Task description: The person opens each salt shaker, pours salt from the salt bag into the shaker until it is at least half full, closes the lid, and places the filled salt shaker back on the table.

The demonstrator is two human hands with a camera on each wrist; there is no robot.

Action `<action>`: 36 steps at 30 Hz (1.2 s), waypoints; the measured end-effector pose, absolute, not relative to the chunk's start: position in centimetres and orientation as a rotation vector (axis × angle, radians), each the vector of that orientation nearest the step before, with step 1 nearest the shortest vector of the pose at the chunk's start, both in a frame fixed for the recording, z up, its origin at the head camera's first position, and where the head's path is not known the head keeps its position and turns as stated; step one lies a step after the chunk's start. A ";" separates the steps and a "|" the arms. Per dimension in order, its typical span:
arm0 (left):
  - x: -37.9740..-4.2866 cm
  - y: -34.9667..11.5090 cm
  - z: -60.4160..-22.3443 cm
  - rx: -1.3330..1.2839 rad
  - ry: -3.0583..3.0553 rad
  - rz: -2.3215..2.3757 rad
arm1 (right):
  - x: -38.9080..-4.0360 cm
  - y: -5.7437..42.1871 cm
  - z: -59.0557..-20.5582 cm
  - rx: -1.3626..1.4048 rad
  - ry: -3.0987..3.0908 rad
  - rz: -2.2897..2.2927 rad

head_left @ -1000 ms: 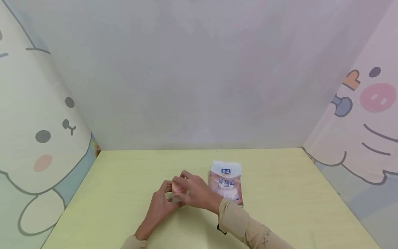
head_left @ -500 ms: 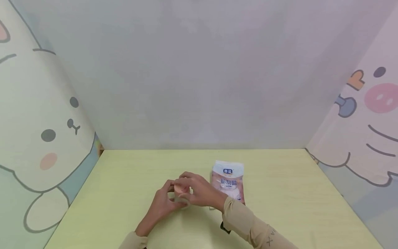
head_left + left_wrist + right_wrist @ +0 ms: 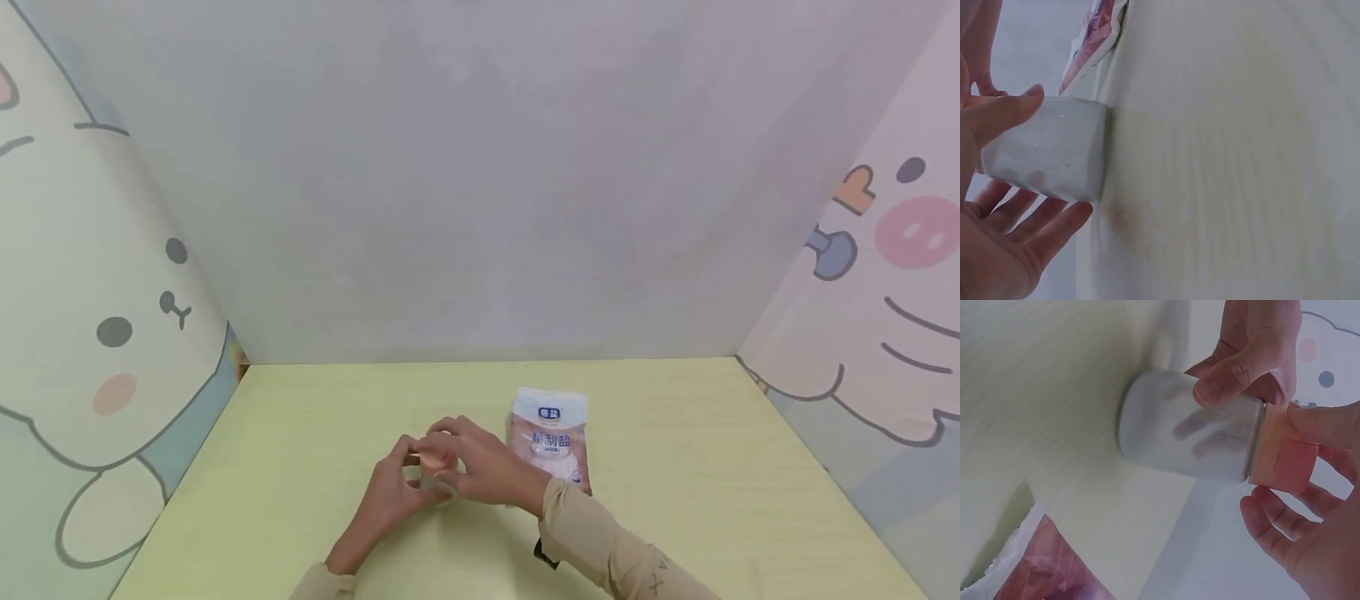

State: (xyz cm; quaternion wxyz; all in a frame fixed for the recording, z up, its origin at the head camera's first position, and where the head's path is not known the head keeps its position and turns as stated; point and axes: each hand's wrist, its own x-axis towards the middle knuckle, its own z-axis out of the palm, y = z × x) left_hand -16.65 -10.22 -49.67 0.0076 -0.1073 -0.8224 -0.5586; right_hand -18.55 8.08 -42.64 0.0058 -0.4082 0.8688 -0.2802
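Observation:
A translucent seasoning jar (image 3: 1191, 437) stands on the table, with an orange lid (image 3: 1269, 450) at its mouth. The lid has a darker reddish flap. My left hand (image 3: 393, 492) holds the jar body; its thumb and fingers lie around opposite sides. With thumb and fingers, my right hand (image 3: 483, 465) pinches the lid from the other side. In the left wrist view the jar's base touches the tabletop, and its lid is out of sight. Pale, cloudy walls keep me from telling what is inside.
A white and reddish-brown salt bag (image 3: 551, 433) lies just right of the jar, close to the right forearm. The pale yellow table (image 3: 315, 417) ends at a grey back wall (image 3: 480, 208). Cartoon-printed sheets (image 3: 67, 350) line both sides.
Both hands stay at the jar. More of the jar body shows below the lid than one second ago. The right fingers have shifted slightly with the lid, whose reddish flap now faces further right.

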 end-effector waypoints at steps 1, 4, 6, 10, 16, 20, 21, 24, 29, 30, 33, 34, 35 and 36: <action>-16.6 -10.2 -49.7 -0.326 -2.576 -1.742 | -18.4 8.1 -42.7 -1.274 2.735 -0.877; -16.6 -10.0 -49.6 -0.306 -2.589 -1.737 | -18.1 8.1 -42.8 -1.286 2.796 -0.885; -16.6 -10.0 -49.6 -0.294 -2.595 -1.735 | -17.9 8.0 -42.7 -1.296 2.847 -0.891; -16.6 -10.0 -49.6 -0.290 -2.588 -1.748 | -17.6 7.6 -42.5 -1.293 2.954 -0.881; -16.6 -10.3 -49.7 -0.345 -2.581 -1.738 | -17.5 6.8 -42.4 -1.195 3.085 -0.773; -16.7 -10.3 -49.8 -0.384 -2.577 -1.704 | -17.4 6.4 -42.2 -1.150 3.095 -0.765; -16.7 -10.3 -49.8 -0.387 -2.577 -1.699 | -17.3 6.4 -42.2 -1.154 3.086 -0.771; -16.7 -10.3 -49.8 -0.393 -2.575 -1.690 | -17.4 6.5 -41.9 -1.179 3.052 -0.772; -16.7 -10.3 -49.7 -0.377 -2.575 -1.718 | -17.6 6.8 -41.5 -1.268 2.944 -0.790; -16.7 -10.3 -49.7 -0.370 -2.575 -1.727 | -17.6 6.9 -41.3 -1.300 2.919 -0.790; -16.7 -10.2 -49.5 -0.341 -2.579 -1.742 | -17.9 7.1 -41.1 -1.412 2.855 -0.771; -16.6 -10.1 -49.3 -0.331 -2.578 -1.748 | -18.0 7.2 -41.0 -1.441 2.836 -0.767; -16.4 -10.0 -49.0 -0.326 -2.577 -1.750 | -18.0 7.3 -40.9 -1.459 2.823 -0.759; -16.3 -9.9 -48.6 -0.325 -2.575 -1.750 | -18.1 7.3 -40.9 -1.471 2.813 -0.751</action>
